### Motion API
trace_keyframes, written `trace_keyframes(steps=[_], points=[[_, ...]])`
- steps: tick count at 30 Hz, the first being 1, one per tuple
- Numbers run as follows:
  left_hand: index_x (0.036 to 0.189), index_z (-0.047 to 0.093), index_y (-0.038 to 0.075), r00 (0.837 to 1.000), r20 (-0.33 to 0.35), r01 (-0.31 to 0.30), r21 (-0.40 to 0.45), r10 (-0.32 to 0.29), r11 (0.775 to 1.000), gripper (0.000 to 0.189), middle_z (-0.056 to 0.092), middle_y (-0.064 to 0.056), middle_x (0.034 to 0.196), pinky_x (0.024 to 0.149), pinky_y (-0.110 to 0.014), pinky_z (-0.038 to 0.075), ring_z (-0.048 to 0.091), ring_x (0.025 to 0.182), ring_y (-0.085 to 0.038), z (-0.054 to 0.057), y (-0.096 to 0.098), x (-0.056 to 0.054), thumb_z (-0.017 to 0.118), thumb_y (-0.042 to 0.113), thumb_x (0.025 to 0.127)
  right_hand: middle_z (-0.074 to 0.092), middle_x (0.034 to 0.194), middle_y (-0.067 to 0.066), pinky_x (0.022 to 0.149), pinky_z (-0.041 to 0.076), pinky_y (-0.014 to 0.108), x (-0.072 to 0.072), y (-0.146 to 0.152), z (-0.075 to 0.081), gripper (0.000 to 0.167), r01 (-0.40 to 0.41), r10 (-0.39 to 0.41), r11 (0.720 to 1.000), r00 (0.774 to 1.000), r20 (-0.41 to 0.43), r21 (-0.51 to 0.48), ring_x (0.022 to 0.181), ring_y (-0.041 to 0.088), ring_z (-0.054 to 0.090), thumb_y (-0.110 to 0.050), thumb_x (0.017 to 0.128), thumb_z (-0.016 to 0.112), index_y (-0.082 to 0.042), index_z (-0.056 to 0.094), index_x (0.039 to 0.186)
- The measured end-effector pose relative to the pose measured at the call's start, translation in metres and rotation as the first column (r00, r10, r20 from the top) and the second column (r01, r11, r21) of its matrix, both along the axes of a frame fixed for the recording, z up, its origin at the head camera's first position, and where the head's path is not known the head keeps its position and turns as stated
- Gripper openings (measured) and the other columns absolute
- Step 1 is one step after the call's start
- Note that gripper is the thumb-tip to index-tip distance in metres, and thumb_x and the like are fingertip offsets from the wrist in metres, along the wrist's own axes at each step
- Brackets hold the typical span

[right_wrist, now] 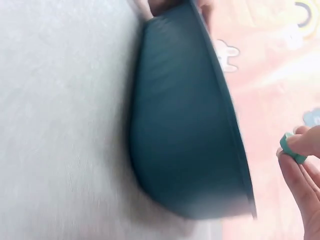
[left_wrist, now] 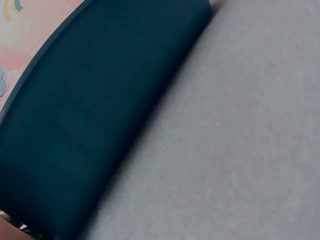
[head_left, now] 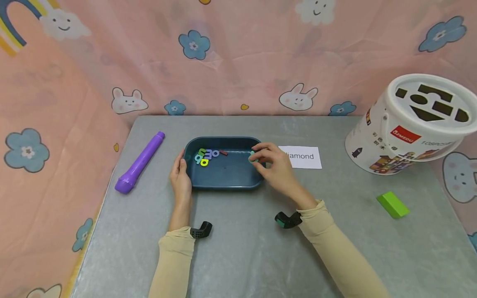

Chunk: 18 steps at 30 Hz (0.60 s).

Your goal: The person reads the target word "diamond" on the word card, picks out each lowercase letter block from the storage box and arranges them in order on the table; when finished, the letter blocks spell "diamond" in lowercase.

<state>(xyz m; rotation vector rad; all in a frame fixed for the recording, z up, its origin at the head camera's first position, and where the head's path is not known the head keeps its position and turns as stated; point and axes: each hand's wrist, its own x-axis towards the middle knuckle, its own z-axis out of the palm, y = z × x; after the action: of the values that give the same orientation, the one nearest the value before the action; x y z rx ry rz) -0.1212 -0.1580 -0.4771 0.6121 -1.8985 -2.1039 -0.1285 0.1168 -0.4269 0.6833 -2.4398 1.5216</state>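
Observation:
A dark blue tray (head_left: pixel 223 178) lies on the grey table, its outer wall filling much of both wrist views. My left hand (head_left: pixel 181 178) grips its left end, thumb at the rim. Over the tray's right end, my right hand (head_left: pixel 275 167) pinches a small teal plastic letter (right_wrist: pixel 287 144) between thumb and fingers; which letter it is, I cannot tell. At the tray's left side lie several small letters, among them a yellow letter (head_left: pixel 204 162), a green letter (head_left: pixel 201 152) and a purple letter (head_left: pixel 215 153). Beside them is a thin reddish-brown piece (head_left: pixel 223 152).
Partly behind the right hand lies a white card (head_left: pixel 307 159) showing "iamond". A purple microphone-shaped toy (head_left: pixel 139 163) is left of the tray. On the right are a large white lidded bucket (head_left: pixel 402 128) and a green block (head_left: pixel 393 205). A pink patterned cloth (head_left: pixel 238 74) hangs behind the table.

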Motion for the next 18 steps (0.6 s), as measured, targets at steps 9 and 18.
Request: trace_keyframes(steps=[9,18], points=[[0.159,0.051,0.014,1.000,-0.017,0.000,-0.014,0.000,1.000,0.044,0.045,-0.002,0.168,0.134,-0.034,0.021,0.030,0.161,-0.016,0.000,0.001,0.000,0.039,0.019,0.116,0.072,0.105,0.025,0.077,0.055,0.007,0.005,0.044,-0.008,0.017,0.253,-0.231,0.964,0.948,0.219,-0.080,0.087,0.012,0.071,0.012,0.089,0.076,0.007,0.072,0.105],[0.158,0.053,0.014,1.000,-0.018,-0.003,-0.022,0.003,1.000,0.044,0.046,-0.002,0.167,0.133,-0.034,0.022,0.031,0.160,-0.016,0.001,0.001,0.001,0.039,0.018,0.116,0.076,0.094,0.022,0.069,0.048,0.009,0.012,0.059,-0.028,0.020,0.301,-0.338,0.941,0.876,0.344,0.156,0.075,0.003,0.062,0.003,0.090,0.079,0.004,0.077,0.109]])
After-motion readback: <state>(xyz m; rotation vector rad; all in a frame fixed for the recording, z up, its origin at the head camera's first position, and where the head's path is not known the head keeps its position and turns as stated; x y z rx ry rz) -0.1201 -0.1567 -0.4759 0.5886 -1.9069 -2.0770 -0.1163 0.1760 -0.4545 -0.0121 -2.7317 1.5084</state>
